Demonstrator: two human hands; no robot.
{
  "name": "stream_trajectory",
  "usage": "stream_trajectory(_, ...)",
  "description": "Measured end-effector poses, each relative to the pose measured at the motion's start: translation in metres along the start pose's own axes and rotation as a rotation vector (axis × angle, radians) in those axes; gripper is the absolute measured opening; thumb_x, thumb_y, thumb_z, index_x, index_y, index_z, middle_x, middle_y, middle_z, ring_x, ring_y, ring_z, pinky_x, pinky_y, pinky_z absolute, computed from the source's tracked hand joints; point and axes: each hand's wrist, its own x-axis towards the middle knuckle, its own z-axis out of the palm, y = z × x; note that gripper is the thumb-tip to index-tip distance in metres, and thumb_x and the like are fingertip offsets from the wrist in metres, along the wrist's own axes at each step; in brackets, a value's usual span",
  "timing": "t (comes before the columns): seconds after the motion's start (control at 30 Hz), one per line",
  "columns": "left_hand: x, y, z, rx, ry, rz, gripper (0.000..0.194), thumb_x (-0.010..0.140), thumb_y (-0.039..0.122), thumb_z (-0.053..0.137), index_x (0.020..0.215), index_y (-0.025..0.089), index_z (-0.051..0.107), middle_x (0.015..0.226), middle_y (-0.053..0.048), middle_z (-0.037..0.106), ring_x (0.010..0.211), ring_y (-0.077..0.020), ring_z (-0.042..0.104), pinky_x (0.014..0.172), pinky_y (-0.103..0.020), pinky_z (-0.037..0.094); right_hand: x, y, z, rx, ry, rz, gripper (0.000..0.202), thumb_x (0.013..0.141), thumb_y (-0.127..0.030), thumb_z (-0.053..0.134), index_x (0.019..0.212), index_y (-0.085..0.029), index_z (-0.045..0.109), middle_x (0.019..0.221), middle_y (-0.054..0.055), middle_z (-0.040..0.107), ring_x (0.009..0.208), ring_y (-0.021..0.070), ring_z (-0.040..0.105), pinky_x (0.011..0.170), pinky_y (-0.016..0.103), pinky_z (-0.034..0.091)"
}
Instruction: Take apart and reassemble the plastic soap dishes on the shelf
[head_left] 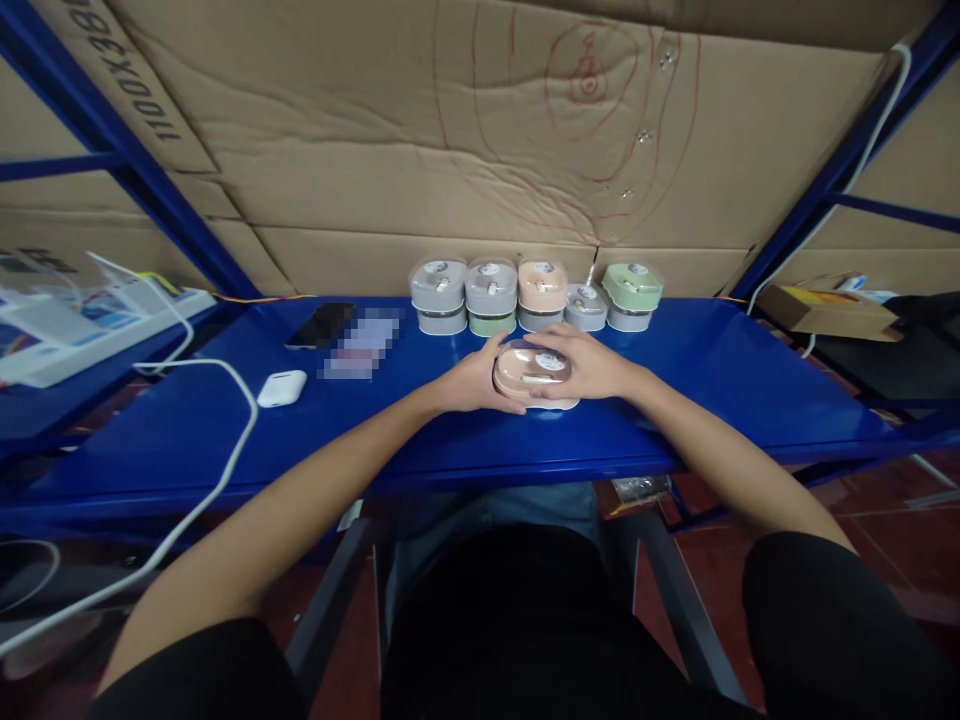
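A pink box with a clear lid point(531, 372) and a round white sticker stands near the front edge of the blue table. My left hand point(478, 378) is wrapped round its left side, while my right hand point(592, 366) grips the right side and reaches over its back edge. Behind my hands is a row of similar boxes, mostly stacked in twos: grey ones point(437, 290), a grey one over green point(491, 290), a pink one over grey point(543, 288), a low single grey box point(586, 308) and a green one over grey point(632, 290).
On the blue table point(720, 380), a white earphone case point(282, 388), a dark phone point(322, 325) and a blurred patch point(361, 343) lie at left. A white cable point(240, 450) crosses the left side. Cardboard point(360, 120) stands behind; an open carton point(825, 312) is at right.
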Motion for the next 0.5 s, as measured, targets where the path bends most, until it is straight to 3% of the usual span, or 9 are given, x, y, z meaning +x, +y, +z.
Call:
stream_trajectory(0.2,0.001,-0.005,-0.001,0.048,0.019,0.090,0.139,0.062,0.063,0.106,0.176,0.020,0.038,0.165,-0.026,0.063,0.150,-0.0510,0.064,0.123,-0.067,0.055,0.001,0.003,0.007,0.004,-0.019,-0.038,0.088,0.089,-0.074,0.084,0.161,-0.027,0.067,0.142,0.016,0.071,0.132,0.0400,0.070,0.119,0.059,0.057)
stream_trajectory(0.37,-0.001,0.007,-0.003,0.094,0.034,0.105,0.118,0.068,0.068,0.100,0.164,0.018,0.053,0.163,-0.023,0.066,0.150,-0.0470,0.065,0.126,-0.062,0.053,0.001,0.003,0.008,0.012,-0.017,-0.081,0.086,0.095,-0.077,0.078,0.163,-0.027,0.065,0.136,0.015,0.073,0.124,0.0383,0.072,0.112,0.058,0.061)
stream_trajectory(0.43,-0.004,0.013,-0.006,0.133,0.032,0.083,0.115,0.072,0.069,0.096,0.165,0.017,0.053,0.168,-0.023,0.063,0.154,-0.0464,0.063,0.129,-0.061,0.051,0.002,0.009,0.003,0.003,0.075,-0.071,0.071,0.106,-0.076,0.062,0.155,-0.025,0.070,0.135,0.016,0.076,0.124,0.0377,0.073,0.112,0.059,0.060)
stream_trajectory(0.5,-0.006,0.018,-0.011,0.212,0.022,0.061,0.118,0.073,0.070,0.095,0.168,0.017,0.050,0.173,-0.023,0.058,0.159,-0.0476,0.058,0.132,-0.061,0.047,0.002,0.021,-0.004,-0.056,0.254,0.001,0.061,0.116,-0.066,0.041,0.141,-0.022,0.077,0.131,0.017,0.079,0.126,0.0375,0.073,0.115,0.061,0.058)
